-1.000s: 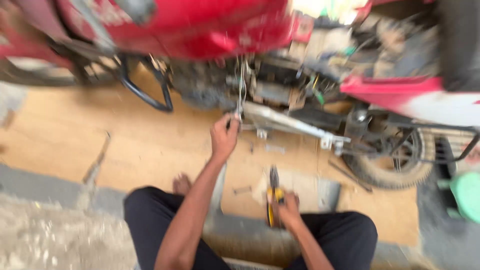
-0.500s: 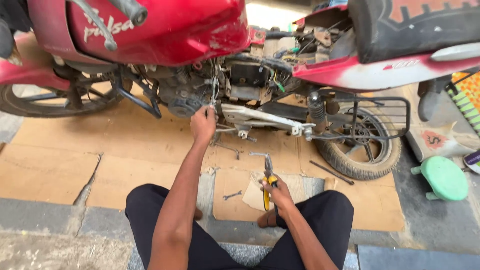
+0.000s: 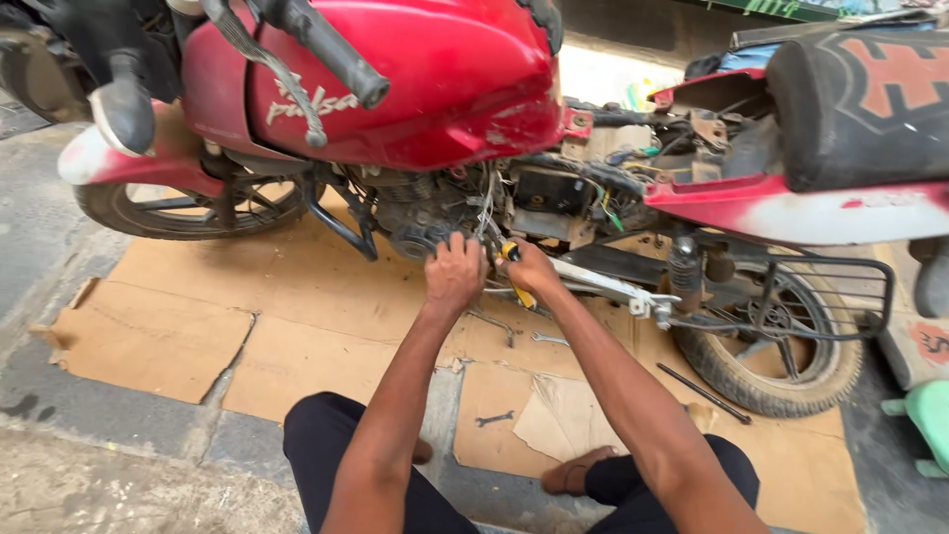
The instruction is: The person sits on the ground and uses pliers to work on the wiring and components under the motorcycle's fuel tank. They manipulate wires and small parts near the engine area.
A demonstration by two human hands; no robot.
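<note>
We see both hands raised to the engine (image 3: pixel 425 213) of a red motorcycle (image 3: pixel 435 89) standing on flattened cardboard sheets (image 3: pixel 287 297) laid over the pavement. The left hand (image 3: pixel 455 272) is pressed against the lower engine casing with its fingers curled; we cannot tell whether its grip encloses any part. The right hand (image 3: pixel 529 269) sits just beside it, its grip closed around yellow-handled pliers (image 3: pixel 516 277), whose handles protrude below the fist while the nose points up toward the hanging wires (image 3: pixel 486 203) under the fuel tank; the nose itself is hidden. On the cardboard below the hands lie two spanners (image 3: pixel 494 324), a third small spanner (image 3: pixel 494 419) nearer the knees, and a long dark rod (image 3: pixel 704 393) beside the rear wheel (image 3: pixel 781 346). The front wheel (image 3: pixel 188 203) is at the left of the view. The seat (image 3: pixel 860 99) rests tilted above the exposed frame.
</note>
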